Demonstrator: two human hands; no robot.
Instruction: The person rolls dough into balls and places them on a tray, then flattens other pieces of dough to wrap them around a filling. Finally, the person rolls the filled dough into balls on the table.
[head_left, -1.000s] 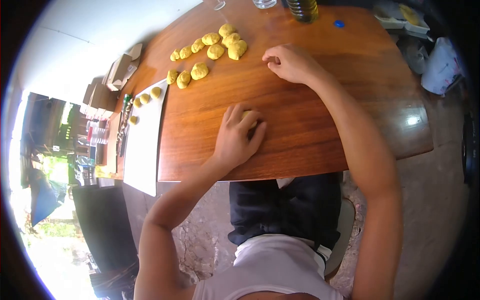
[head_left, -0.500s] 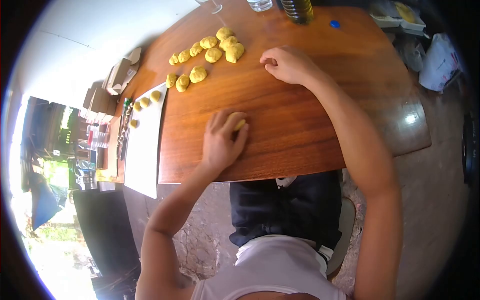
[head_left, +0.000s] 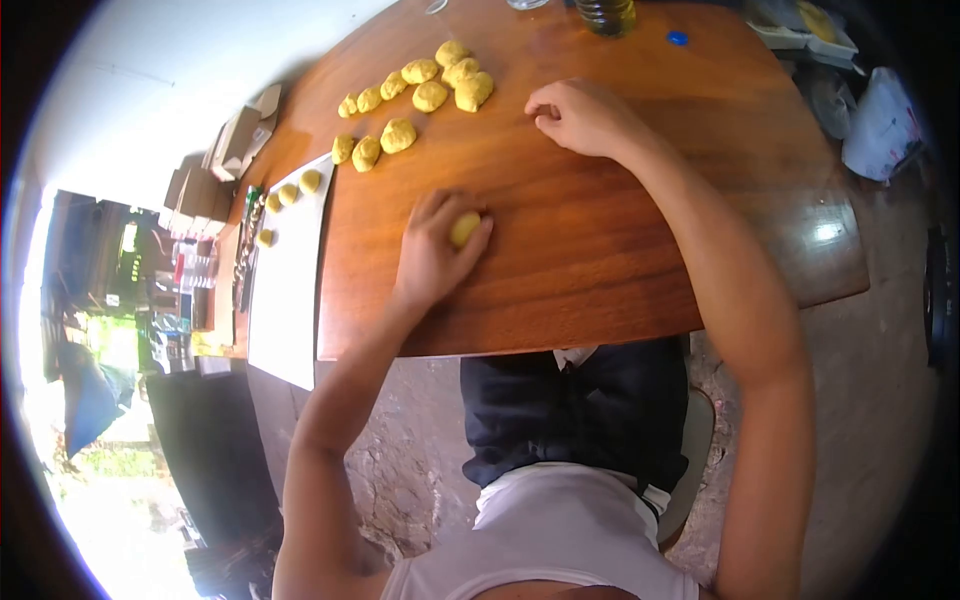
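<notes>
A yellow dough ball point(head_left: 465, 229) lies on the wooden table under my left hand point(head_left: 432, 250), whose fingers and thumb are curled round it. Farther off, my right hand point(head_left: 575, 116) rests on the table with its fingers loosely curled in; nothing shows in them. To its left sit several rough yellow dough lumps point(head_left: 430, 96) in loose rows. On a white board point(head_left: 285, 310) at the left of the table are several smoother dough balls point(head_left: 309, 181).
A bottle of yellowish liquid point(head_left: 606, 16) and a blue cap point(head_left: 678, 38) stand at the table's far side. Cardboard boxes point(head_left: 237, 140) are at the left beyond the board. A white plastic bag point(head_left: 882, 128) is off the right edge, near foam trays point(head_left: 832, 48).
My left hand has shifted a little on the table and more of the dough ball shows between thumb and fingers. My right hand stays nearly in place. The view has tilted slightly.
</notes>
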